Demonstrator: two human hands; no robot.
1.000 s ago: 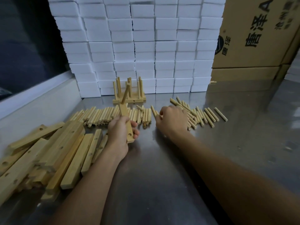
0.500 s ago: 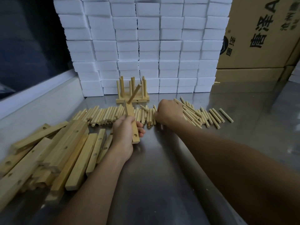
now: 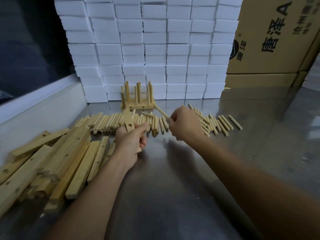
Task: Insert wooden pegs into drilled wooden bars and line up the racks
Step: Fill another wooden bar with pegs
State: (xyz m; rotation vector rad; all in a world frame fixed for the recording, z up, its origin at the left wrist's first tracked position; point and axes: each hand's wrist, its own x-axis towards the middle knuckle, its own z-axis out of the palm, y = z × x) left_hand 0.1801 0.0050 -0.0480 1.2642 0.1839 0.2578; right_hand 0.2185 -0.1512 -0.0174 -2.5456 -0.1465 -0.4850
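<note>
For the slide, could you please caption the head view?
Left hand holds a drilled bar; right hand brings a peg toward it.

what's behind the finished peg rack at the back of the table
A wall of stacked white foam blocks stands right behind the finished peg rack. The rack's pegs cover a few lower blocks; anything behind the wall is hidden.

bars (image 3: 52, 163) left, pegs (image 3: 107, 121) behind, rack (image 3: 138, 99) beyond pegs.
</note>
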